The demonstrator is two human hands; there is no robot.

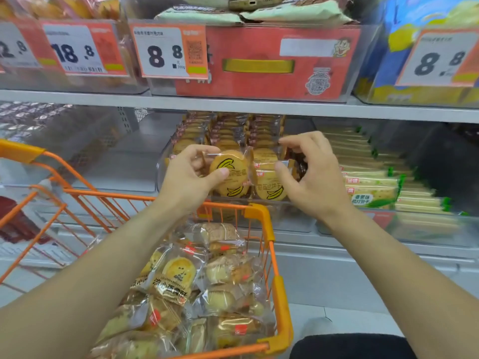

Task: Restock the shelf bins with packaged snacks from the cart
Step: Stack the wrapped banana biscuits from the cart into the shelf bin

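Left grip (193,172) pinches a banana biscuit packet (229,172) over the clear shelf bin (162,174); right grip (308,174) seems released, fingers curled beside the neighbouring packet (269,177). Orange cart (261,211) below.

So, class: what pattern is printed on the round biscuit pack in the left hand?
Black banana outlines on yellow, on the biscuit pack that the left hand holds; head view.

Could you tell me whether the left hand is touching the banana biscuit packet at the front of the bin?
Touching. The head view shows the left hand pinching the banana biscuit packet, thumb pressed on its front and fingers curled over its wrapper edge.
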